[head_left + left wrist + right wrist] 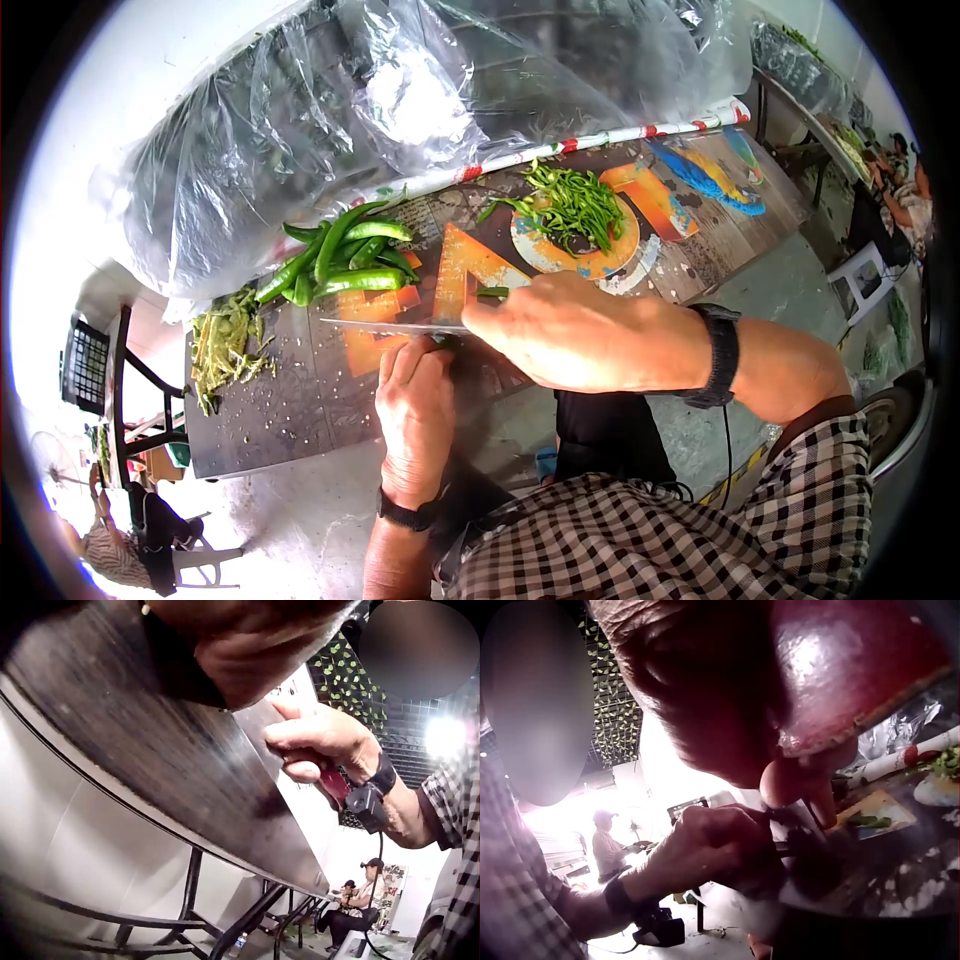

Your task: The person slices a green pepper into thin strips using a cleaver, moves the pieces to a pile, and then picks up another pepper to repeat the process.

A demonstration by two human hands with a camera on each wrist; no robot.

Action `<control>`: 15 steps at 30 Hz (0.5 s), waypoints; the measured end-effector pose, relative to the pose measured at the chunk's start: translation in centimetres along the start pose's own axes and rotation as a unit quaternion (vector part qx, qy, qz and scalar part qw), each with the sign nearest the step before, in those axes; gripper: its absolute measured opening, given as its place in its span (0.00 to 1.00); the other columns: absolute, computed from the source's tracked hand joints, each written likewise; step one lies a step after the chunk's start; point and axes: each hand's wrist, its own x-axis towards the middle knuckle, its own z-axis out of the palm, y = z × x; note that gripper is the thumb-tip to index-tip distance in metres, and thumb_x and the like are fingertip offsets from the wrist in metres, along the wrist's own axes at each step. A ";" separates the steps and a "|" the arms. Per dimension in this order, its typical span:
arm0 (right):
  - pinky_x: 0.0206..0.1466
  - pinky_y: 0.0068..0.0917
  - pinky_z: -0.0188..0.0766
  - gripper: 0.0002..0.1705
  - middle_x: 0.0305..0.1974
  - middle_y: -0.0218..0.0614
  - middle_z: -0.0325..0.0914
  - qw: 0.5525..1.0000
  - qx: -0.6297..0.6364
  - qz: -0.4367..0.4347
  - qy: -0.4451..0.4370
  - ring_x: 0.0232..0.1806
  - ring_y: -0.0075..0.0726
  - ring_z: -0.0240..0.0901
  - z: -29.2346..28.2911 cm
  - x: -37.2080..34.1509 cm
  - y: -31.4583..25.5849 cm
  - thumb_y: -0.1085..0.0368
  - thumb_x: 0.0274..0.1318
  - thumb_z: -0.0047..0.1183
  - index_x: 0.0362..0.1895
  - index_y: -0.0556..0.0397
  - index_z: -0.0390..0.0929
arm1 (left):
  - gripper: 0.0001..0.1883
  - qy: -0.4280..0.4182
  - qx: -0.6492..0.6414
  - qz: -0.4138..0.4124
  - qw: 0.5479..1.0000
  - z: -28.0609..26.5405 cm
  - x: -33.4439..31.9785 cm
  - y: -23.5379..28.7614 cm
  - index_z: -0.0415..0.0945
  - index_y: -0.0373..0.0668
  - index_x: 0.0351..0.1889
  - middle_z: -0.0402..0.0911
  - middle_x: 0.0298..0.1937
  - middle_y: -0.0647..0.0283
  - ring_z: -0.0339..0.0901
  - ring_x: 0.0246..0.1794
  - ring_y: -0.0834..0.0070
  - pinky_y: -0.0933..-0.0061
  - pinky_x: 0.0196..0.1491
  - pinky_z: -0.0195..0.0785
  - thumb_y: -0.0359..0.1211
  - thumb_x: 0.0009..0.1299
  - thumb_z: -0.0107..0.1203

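Observation:
My right hand point(575, 335) grips a knife by its red handle point(855, 671), and the blade point(385, 326) points left across the table. Just below the blade, my left hand point(415, 395) lies close to the tabletop with bent fingers. They hold a green pepper, mostly hidden by the fingers and knife; only a dark green bit shows by the fingertips in the head view. A short green pepper piece point(492, 292) lies beyond the right hand. Whole green peppers point(345, 250) are heaped farther back to the left, and sliced green pepper point(575, 205) is piled at the back right.
Pale trimmed scraps point(225, 345) lie at the table's left end. Clear plastic sheeting point(420, 90) covers things along the back edge. The dark table point(270, 420) has a printed top, and its front edge is close to my body. Other people sit farther off on both sides.

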 end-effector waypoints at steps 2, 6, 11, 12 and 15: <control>0.26 0.45 0.72 0.06 0.21 0.47 0.75 1.000 -0.010 0.024 -0.012 0.24 0.52 0.78 -0.8 -1.2 -0.1 0.71 0.56 0.52 0.36 0.61 0.71 | 0.10 0.014 0.002 0.007 1.000 0.0 0.1 0.0 0.80 0.37 0.36 0.80 0.43 0.57 0.76 0.43 0.55 0.59 0.47 0.73 0.18 0.57 0.56; 0.23 0.48 0.70 0.06 0.17 0.47 0.73 0.993 -0.026 0.113 -0.032 0.20 0.54 0.77 -1.7 -3.2 0.6 0.69 0.59 0.51 0.34 0.60 0.73 | 0.09 0.018 -0.001 0.012 1.000 0.2 -0.1 -0.2 0.79 0.38 0.36 0.80 0.43 0.57 0.76 0.43 0.55 0.59 0.47 0.73 0.19 0.58 0.58; 0.23 0.48 0.68 0.07 0.17 0.49 0.74 0.993 0.032 0.109 0.033 0.18 0.55 0.75 -1.3 -2.9 0.7 0.69 0.61 0.49 0.37 0.62 0.75 | 0.09 0.008 0.007 0.017 1.000 0.2 -0.2 -0.3 0.80 0.38 0.36 0.80 0.44 0.58 0.76 0.43 0.56 0.59 0.46 0.73 0.19 0.58 0.58; 0.23 0.48 0.68 0.07 0.17 0.49 0.74 0.994 0.038 0.097 0.036 0.18 0.55 0.75 -1.2 -2.7 0.5 0.69 0.61 0.49 0.37 0.62 0.75 | 0.09 0.014 0.007 0.023 1.000 0.2 -0.1 -0.3 0.79 0.38 0.36 0.80 0.43 0.58 0.76 0.43 0.56 0.59 0.46 0.73 0.19 0.58 0.58; 0.24 0.50 0.66 0.07 0.17 0.49 0.72 0.997 0.040 0.063 0.037 0.19 0.57 0.73 -1.1 -2.3 0.1 0.68 0.62 0.48 0.34 0.60 0.74 | 0.09 0.026 0.003 0.035 0.999 0.3 -0.1 -0.4 0.79 0.38 0.36 0.80 0.43 0.58 0.76 0.42 0.57 0.60 0.46 0.73 0.18 0.58 0.58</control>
